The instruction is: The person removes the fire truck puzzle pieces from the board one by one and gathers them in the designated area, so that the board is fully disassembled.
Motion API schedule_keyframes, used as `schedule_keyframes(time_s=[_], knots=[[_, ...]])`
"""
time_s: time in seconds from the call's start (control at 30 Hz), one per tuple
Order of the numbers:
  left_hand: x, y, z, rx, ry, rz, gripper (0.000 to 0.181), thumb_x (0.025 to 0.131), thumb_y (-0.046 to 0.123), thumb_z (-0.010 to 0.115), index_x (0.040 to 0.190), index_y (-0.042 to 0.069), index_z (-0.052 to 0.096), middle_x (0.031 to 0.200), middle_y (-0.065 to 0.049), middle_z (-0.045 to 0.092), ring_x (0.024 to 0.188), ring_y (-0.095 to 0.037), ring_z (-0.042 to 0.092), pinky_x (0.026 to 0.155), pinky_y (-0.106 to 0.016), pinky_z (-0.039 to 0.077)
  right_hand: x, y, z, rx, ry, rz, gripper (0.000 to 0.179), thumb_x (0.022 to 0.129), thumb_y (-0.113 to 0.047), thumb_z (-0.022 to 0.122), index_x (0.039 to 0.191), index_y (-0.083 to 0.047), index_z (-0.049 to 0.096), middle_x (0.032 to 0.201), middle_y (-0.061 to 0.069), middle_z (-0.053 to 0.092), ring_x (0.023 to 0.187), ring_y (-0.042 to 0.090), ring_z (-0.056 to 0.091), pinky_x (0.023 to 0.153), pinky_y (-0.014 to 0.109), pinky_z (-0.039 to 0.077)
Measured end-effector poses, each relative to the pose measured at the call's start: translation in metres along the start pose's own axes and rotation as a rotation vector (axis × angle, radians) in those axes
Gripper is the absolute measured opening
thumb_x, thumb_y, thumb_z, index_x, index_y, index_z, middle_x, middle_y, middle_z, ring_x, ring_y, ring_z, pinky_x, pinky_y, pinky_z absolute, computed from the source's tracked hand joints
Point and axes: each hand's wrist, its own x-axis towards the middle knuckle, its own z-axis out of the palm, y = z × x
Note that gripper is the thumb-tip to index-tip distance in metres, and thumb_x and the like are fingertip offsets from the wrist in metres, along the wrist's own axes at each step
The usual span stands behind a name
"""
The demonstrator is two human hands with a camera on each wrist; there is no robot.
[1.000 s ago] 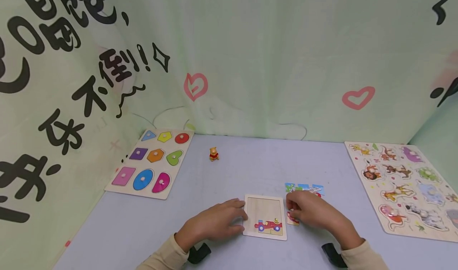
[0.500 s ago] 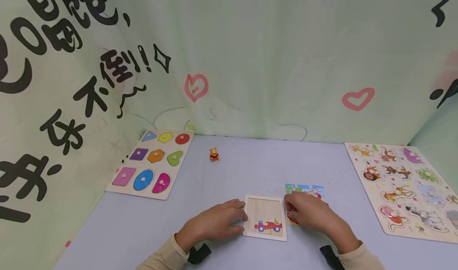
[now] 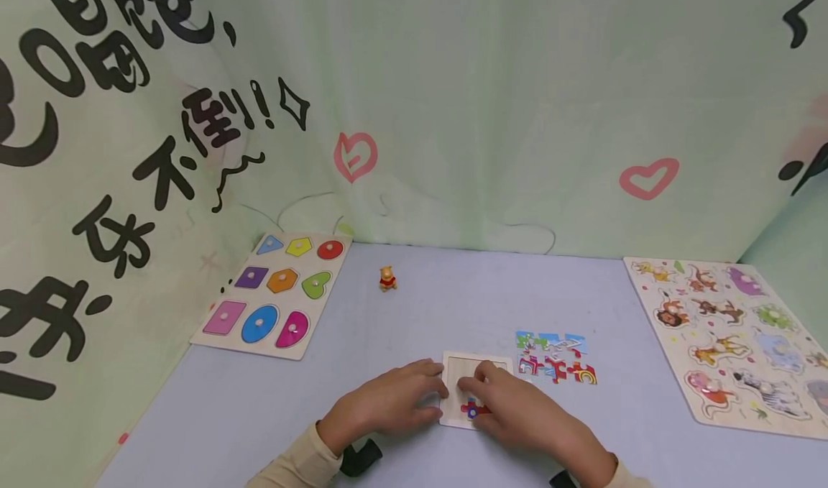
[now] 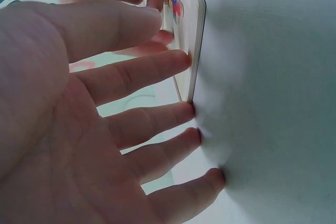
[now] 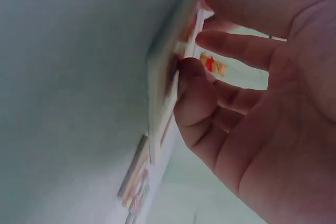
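A small wooden jigsaw tray (image 3: 456,425) lies flat before me, holding a red and blue car picture (image 3: 473,408) partly covered by my right hand (image 3: 517,409). That hand reaches over the tray from the right, fingers bent down and thumb apart from the forefinger. In the right wrist view, its fingertips (image 5: 190,66) are right at the tray's surface, with no piece visible between thumb and forefinger. My left hand (image 3: 391,399) rests at the tray's left edge, fingers spread and fingertips (image 4: 185,109) against its side. Loose jigsaw pieces (image 3: 556,369) lie in two rows just right of the tray.
A shape puzzle board (image 3: 272,297) lies at the back left, an animal puzzle board (image 3: 669,384) at the right. A small bear figurine (image 3: 387,279) stands towards the back. Behind the table (image 3: 491,287) hangs a pale green curtain (image 3: 491,114) with black lettering.
My right hand has moved left from the loose pieces onto the tray. The piece nearest me in the loose group is gone from its spot. My left hand has stayed still.
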Motion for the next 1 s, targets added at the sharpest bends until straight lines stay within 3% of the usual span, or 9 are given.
schedule_keyframes(time_s=[0.33, 0.63, 0.87, 1.0], knots=[[0.0007, -0.0005, 0.0015, -0.002, 0.006, -0.003, 0.023, 0.096, 0.027, 0.071, 0.117, 0.019, 0.074, 0.149, -0.004, 0.053, 0.144, -0.019, 0.042, 0.113, -0.037, 0.042, 0.0009, -0.0072, 0.0083, 0.025, -0.029, 0.014, 0.017, 0.090, -0.008, 0.074, 0.103, -0.012, 0.065, 0.091, -0.007, 0.046, 0.058, 0.005, 0.043, 0.054, 0.022, 0.039], [0.0001, -0.0001, 0.0011, 0.008, 0.014, -0.003, 0.023, 0.096, 0.027, 0.071, 0.117, 0.018, 0.074, 0.149, -0.005, 0.054, 0.144, -0.019, 0.042, 0.113, -0.036, 0.041, 0.0018, -0.0057, 0.0123, 0.064, -0.011, 0.003, 0.022, 0.090, -0.004, 0.073, 0.109, -0.011, 0.062, 0.094, -0.005, 0.052, 0.064, 0.006, 0.047, 0.059, 0.024, 0.044], [-0.0002, 0.0010, 0.0010, 0.014, 0.014, -0.003, 0.022, 0.096, 0.026, 0.071, 0.117, 0.018, 0.074, 0.150, -0.005, 0.054, 0.144, -0.018, 0.043, 0.114, -0.034, 0.040, -0.0006, -0.0077, 0.0092, 0.021, 0.016, 0.088, 0.020, 0.086, -0.008, 0.076, 0.098, -0.012, 0.061, 0.089, -0.007, 0.046, 0.058, 0.008, 0.043, 0.052, 0.025, 0.038], [0.0004, 0.0014, 0.0005, 0.017, 0.013, -0.010, 0.022, 0.096, 0.027, 0.072, 0.116, 0.019, 0.075, 0.149, -0.005, 0.054, 0.143, -0.018, 0.043, 0.114, -0.034, 0.040, -0.0002, -0.0072, 0.0089, 0.028, 0.007, 0.097, 0.019, 0.087, -0.008, 0.075, 0.095, -0.011, 0.058, 0.086, -0.007, 0.045, 0.058, 0.009, 0.043, 0.052, 0.025, 0.038]])
